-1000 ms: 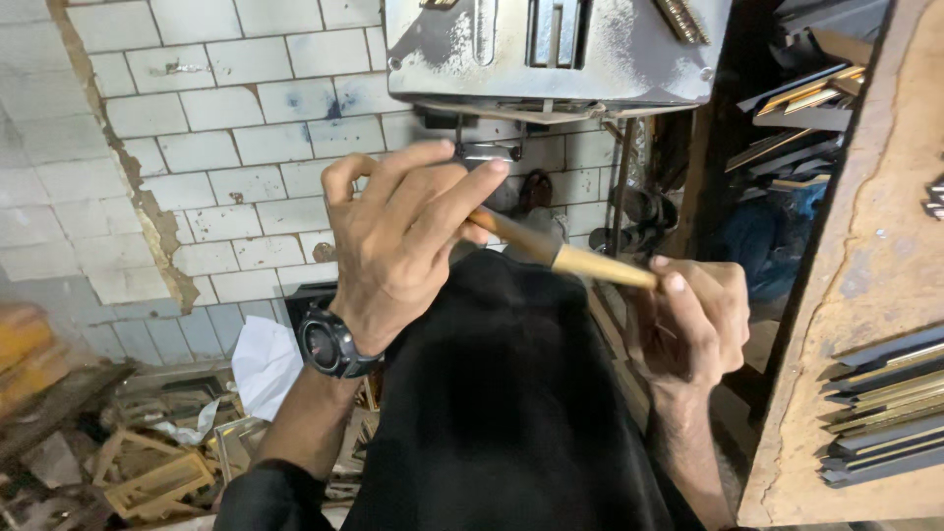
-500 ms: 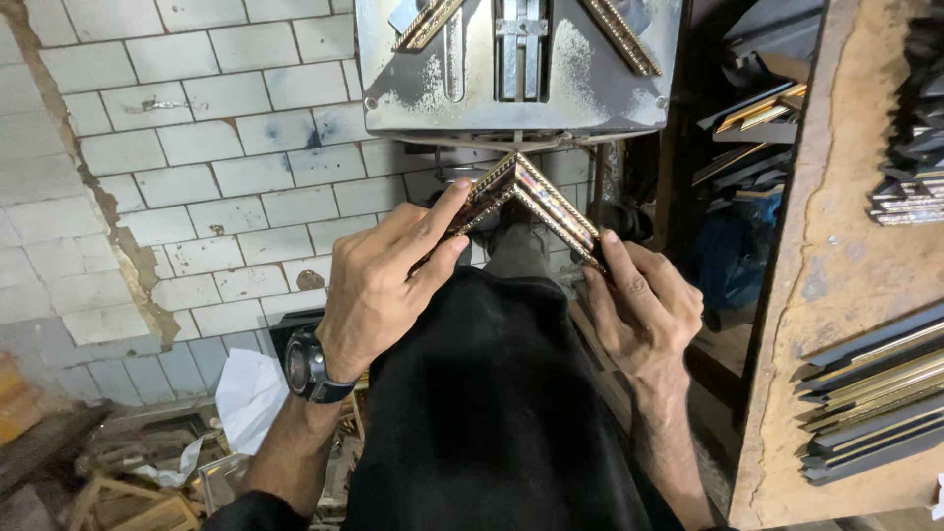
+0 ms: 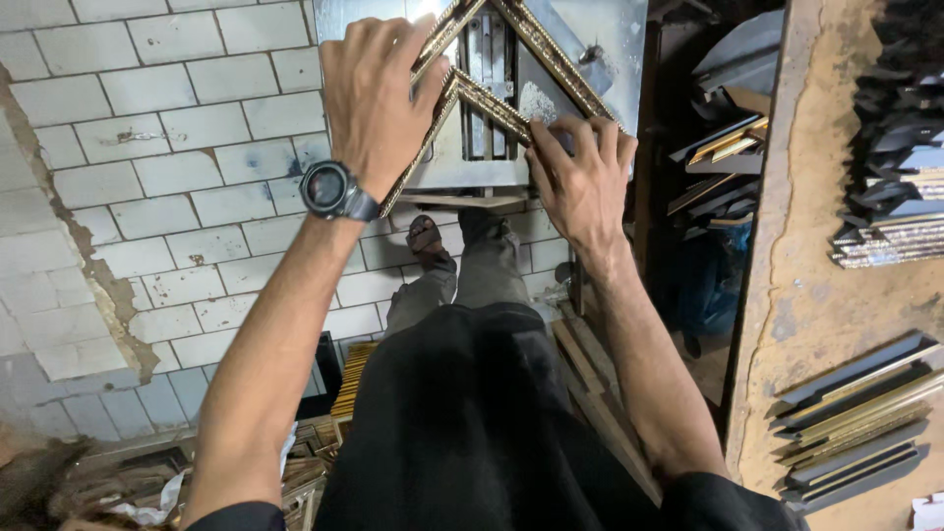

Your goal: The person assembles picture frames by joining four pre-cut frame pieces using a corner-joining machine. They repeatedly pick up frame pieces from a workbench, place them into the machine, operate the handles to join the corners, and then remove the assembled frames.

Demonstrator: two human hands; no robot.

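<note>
Both grips closed: left hand [image 3: 374,93] and right hand [image 3: 580,182] on gilt moulding strips [image 3: 487,98] atop metal plate [image 3: 610,59].

Top centre: the metal machine plate [image 3: 590,59] and the two gilt moulding strips [image 3: 492,98] are cut off by the upper edge. The left hand [image 3: 379,93] covers part of one strip. Right edge crops the stacked mouldings [image 3: 885,216]; lower-left scraps [image 3: 108,482] are blurred.
</note>
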